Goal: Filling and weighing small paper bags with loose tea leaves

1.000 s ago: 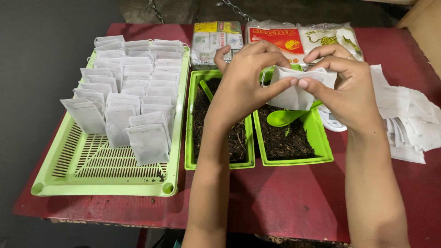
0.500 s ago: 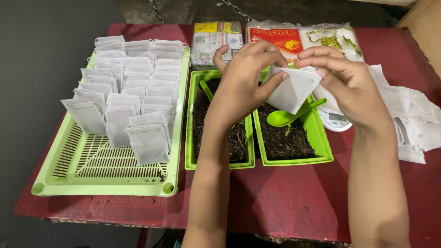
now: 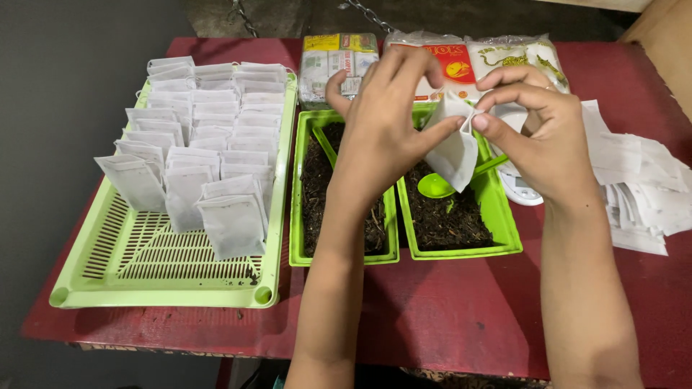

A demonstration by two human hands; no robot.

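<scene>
**While pinched from both sides, small white bag turned upright and parted at the top**

Held flat and tilted like a diamond half a second ago; now hanging nearly upright between the two hands, top edge uppermost. Also drawn slightly up and toward the left hand (image 3: 378,126) since then. Judged from the small gap at the top edge: mouth of the paper bag (image 3: 453,155) beginning to open, though too small to tell how wide.

Left hand: closed in a thumb-and-forefinger pinch on the near-left corner of the bag's top edge, remaining fingers lifted and loosely fanned above it. Right hand (image 3: 540,137): likewise closed in a pinch on the opposite corner, other fingers curled over. Nothing else gripped by either.

Directly beneath the bag: a green spoon (image 3: 436,186) lying in the right-hand green tray (image 3: 504,230) of dark loose leaf. Under the left wrist: a second green tray (image 3: 297,216) of the same dark stuff. Well out beyond the left hand: a slatted green basket (image 3: 166,281) lined with rows of filled white bags (image 3: 194,158). Beyond the right hand: a loose heap of flat empty bags (image 3: 634,194), and just under that hand a small white scale (image 3: 522,191), partly hidden. Past the fingertips: several printed packets (image 3: 339,61) at the far edge of the red table (image 3: 432,317).
</scene>
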